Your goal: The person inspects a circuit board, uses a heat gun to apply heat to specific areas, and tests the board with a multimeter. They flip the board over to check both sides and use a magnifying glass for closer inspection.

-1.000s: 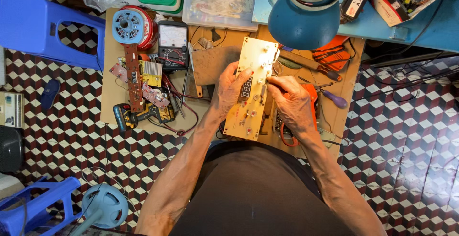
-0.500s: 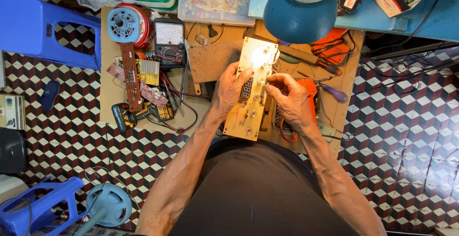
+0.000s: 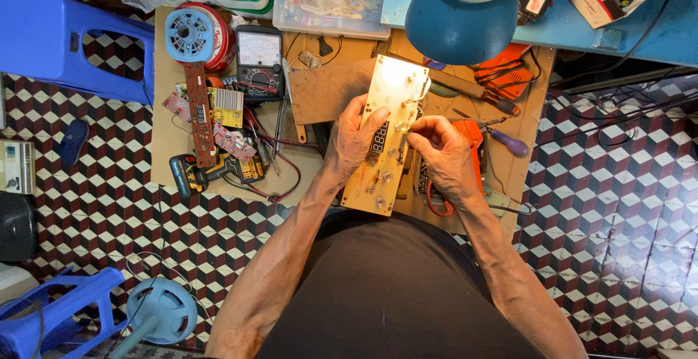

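Above the desk [image 3: 174,141], left hand [image 3: 352,141] grasps the circuit board's [image 3: 385,137] nine-o'clock edge, wrist bent, while right hand [image 3: 440,152] pinches a small part at its three-o'clock side.

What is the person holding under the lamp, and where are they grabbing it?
A long tan circuit board. The left hand grips its left edge near the middle; the right hand pinches a small part on its face with its fingers.

The left hand [image 3: 354,139] covers part of the circuit board [image 3: 386,139]; the board's small parts are too tiny to identify. The blue lamp shade [image 3: 459,21] is cut off at the top edge.
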